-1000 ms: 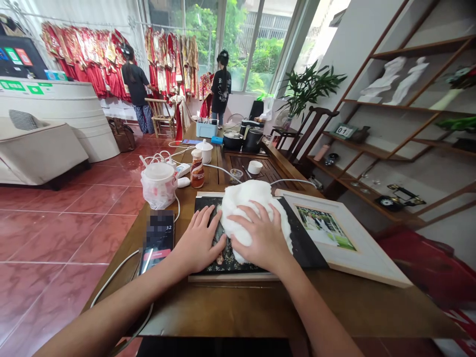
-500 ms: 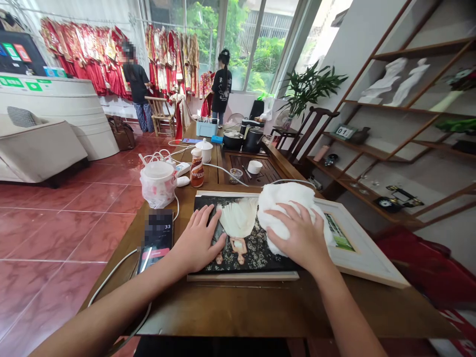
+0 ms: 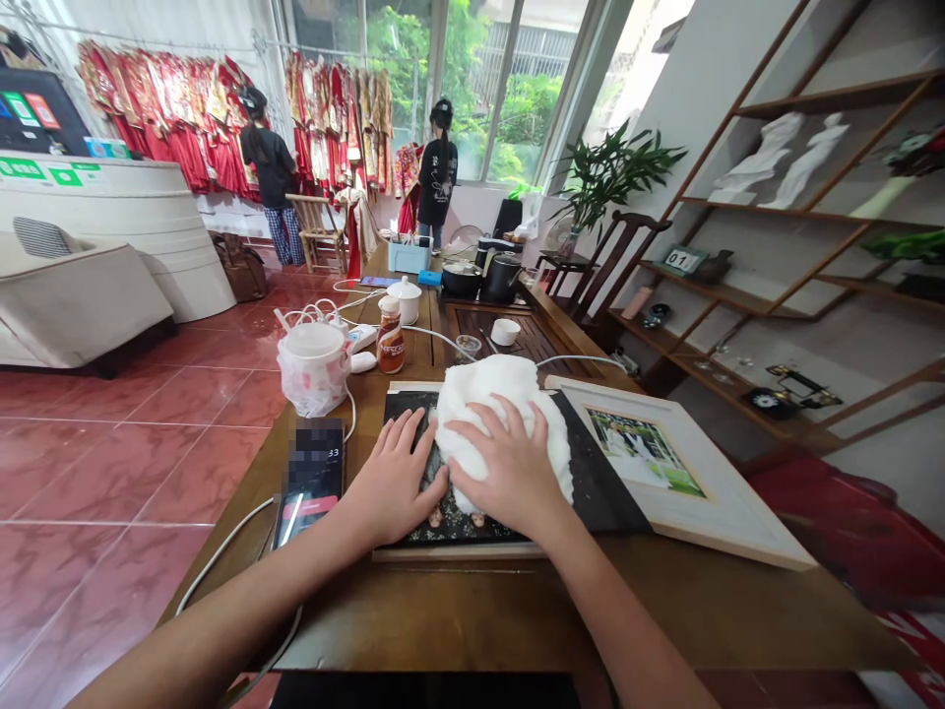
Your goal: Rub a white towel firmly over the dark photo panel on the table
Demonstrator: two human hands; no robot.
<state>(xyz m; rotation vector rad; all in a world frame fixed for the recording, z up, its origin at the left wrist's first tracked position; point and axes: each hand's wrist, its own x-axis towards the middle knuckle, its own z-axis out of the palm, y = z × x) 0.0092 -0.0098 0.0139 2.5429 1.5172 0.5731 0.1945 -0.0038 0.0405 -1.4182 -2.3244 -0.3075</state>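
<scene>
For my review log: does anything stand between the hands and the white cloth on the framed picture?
Nothing visible does. The right hand lies directly on the white cloth, and the left hand rests flat on the dark framed picture, right beside the cloth, with no object between them.

White cloth (image 3: pixel 502 433) under the right hand (image 3: pixel 502 463): fluffy, rough pile, matt. Beneath it, black photo panel (image 3: pixel 601 492), smooth and glossy. At 3 o'clock, picture frame (image 3: pixel 730 512), matt pale wood, paper-like mount. Table (image 3: pixel 472 601): brown wood, smooth, slight sheen. At 9 o'clock, phone (image 3: pixel 314 483), glossy glass. At 11 o'clock, plastic bag (image 3: pixel 314 389), thin, crinkled, around a white plastic tub (image 3: pixel 314 340). Further out at 9 o'clock, floor tiles (image 3: pixel 110 463), polished, glossy red.
</scene>
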